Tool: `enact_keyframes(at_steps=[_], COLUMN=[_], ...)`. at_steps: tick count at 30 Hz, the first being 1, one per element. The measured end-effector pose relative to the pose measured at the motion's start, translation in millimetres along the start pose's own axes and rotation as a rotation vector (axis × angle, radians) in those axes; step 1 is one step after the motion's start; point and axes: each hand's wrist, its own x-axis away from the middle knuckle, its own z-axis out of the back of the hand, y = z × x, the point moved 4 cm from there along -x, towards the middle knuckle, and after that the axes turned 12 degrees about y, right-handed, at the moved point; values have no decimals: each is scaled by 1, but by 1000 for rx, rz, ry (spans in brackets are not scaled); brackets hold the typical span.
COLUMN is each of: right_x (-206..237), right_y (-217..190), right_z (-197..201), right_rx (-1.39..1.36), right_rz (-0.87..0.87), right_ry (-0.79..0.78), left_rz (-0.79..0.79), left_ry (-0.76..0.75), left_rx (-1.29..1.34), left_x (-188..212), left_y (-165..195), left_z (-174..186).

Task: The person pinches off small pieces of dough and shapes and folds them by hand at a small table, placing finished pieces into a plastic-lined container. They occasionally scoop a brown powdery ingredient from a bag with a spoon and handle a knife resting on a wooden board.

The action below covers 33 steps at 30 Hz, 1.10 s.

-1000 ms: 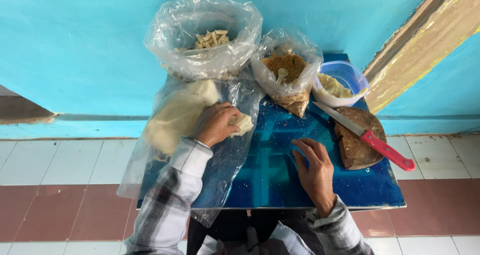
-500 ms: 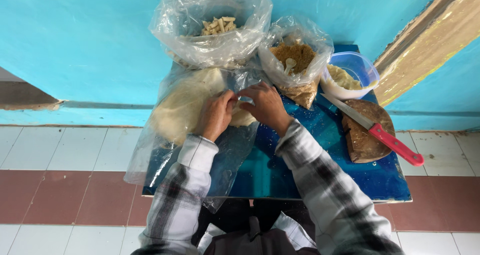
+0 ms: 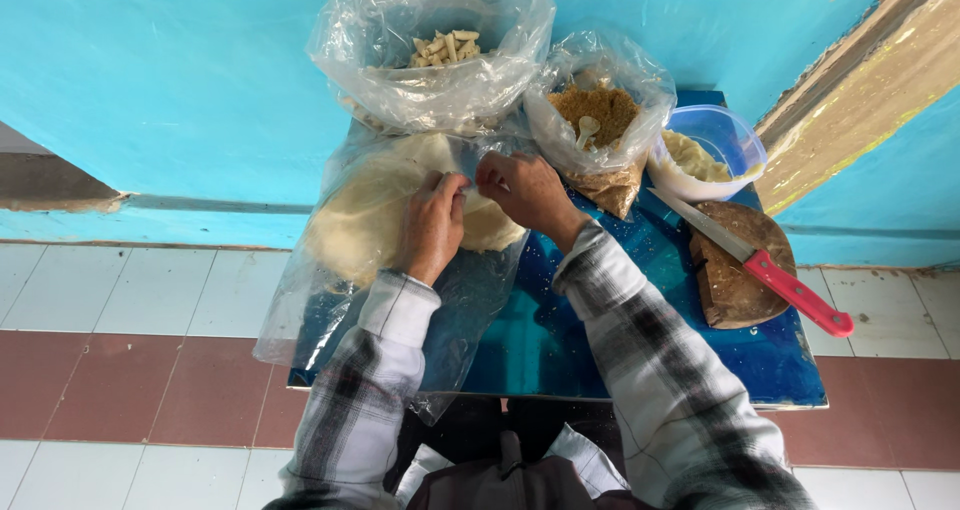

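Observation:
A large mound of pale dough (image 3: 375, 210) lies in a clear plastic sheet on a small blue table (image 3: 620, 355). My left hand (image 3: 432, 225) rests on the dough's right side with the fingers curled into it. My right hand (image 3: 525, 195) is just beside it, fingertips pinching at the dough's upper right edge. Both sleeves are black and white plaid.
Behind the dough stand a clear bag of pale stick-shaped pieces (image 3: 440, 50) and a smaller bag of brown crumbs (image 3: 598, 115) with a white spoon. At the right are a blue plastic tub (image 3: 715, 150) and a red-handled knife (image 3: 765, 270) on a round wooden board (image 3: 735, 285). A turquoise wall stands behind.
My right hand has left the bare table top and come up to the dough beside my left hand. The view has shifted slightly closer.

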Motion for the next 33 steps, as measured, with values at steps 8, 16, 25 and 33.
enact_keyframes(at_steps=[8, 16, 25, 33], right_x=[-5, 64, 136, 214], right_y=[-15, 9, -11, -54], right_z=[29, 96, 132, 117], right_rx=[-19, -541, 11, 295], right_rz=[118, -343, -19, 197], right_ry=[178, -257, 43, 101], left_rz=[-144, 245, -179, -501], left_ry=[40, -413, -341, -450], left_rx=[32, 372, 261, 35], left_x=[-25, -11, 41, 116], left_y=[23, 53, 98, 115], left_z=[21, 4, -9, 11])
